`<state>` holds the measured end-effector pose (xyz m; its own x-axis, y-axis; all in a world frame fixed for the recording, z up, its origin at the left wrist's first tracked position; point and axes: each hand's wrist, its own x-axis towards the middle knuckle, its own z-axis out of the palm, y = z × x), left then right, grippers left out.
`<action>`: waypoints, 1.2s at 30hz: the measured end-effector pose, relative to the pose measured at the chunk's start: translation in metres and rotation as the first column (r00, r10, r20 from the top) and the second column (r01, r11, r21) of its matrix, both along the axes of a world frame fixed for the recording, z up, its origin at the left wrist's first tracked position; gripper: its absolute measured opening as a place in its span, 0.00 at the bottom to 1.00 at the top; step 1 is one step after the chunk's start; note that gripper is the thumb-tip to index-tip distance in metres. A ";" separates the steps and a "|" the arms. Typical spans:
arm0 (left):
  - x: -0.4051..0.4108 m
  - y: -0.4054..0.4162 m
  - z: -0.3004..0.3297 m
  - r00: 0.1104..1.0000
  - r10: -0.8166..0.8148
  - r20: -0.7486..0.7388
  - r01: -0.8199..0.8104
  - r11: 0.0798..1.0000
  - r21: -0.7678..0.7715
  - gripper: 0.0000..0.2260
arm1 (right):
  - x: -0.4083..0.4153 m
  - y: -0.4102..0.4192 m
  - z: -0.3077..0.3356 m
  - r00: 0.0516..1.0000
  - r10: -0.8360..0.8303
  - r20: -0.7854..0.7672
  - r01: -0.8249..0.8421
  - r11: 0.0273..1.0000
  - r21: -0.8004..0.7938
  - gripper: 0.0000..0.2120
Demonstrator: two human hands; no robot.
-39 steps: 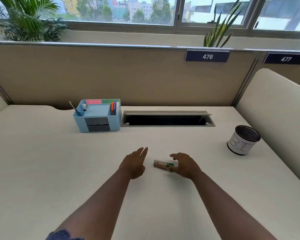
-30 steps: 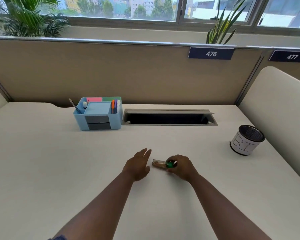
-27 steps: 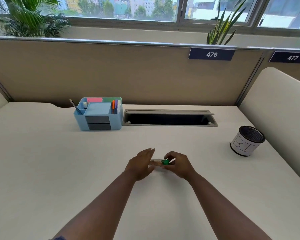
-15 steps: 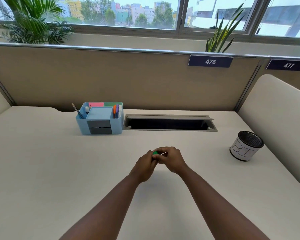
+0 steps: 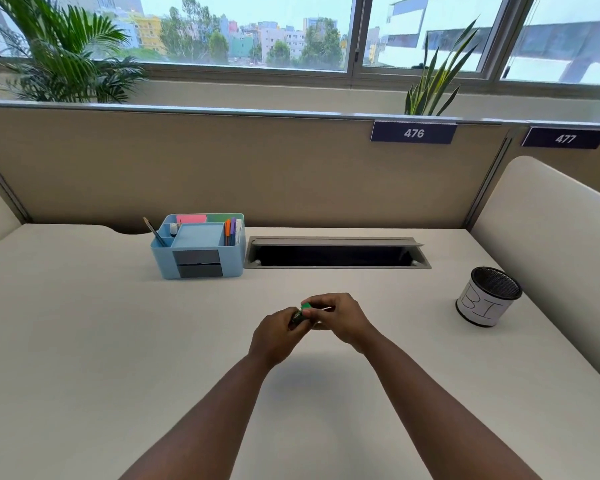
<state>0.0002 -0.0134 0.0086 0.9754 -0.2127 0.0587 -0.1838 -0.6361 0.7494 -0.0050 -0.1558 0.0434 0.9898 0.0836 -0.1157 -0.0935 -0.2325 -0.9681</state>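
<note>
Both my hands meet above the middle of the white desk point(image 5: 84, 341). Between them is a small clear tube-like object with a green end point(image 5: 303, 309). My left hand point(image 5: 278, 334) grips its lower part with curled fingers. My right hand point(image 5: 340, 318) curls over its upper part, thumb and fingers around the green end. Most of the object is hidden by my fingers.
A light blue desk organiser point(image 5: 198, 245) with pens, a pencil and sticky notes stands at the back left. Beside it is an open cable slot point(image 5: 336, 254) in the desk. A black mesh cup with a white label point(image 5: 487, 296) stands at the right. Beige partitions enclose the desk.
My right hand picked the object up off the desk, where it lay on its side. My left hand closed onto it. Both hands now hold it, raised and more upright.
</note>
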 end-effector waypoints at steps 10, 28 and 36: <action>0.006 0.006 -0.001 0.981 0.067 -0.183 -0.128 0.930 -0.346 0.06 | -0.012 -0.020 -0.039 0.969 -0.242 -0.047 0.230 0.957 -0.174 0.14; 0.011 0.004 -0.014 0.977 0.165 -0.137 -0.206 0.902 -0.380 0.11 | -0.023 -0.025 -0.076 0.961 -0.275 0.009 0.264 0.912 -0.313 0.12; 0.013 -0.013 -0.002 0.984 0.158 -0.083 -0.177 0.926 -0.335 0.13 | -0.026 -0.037 -0.079 0.952 -0.301 0.050 0.304 0.919 -0.252 0.16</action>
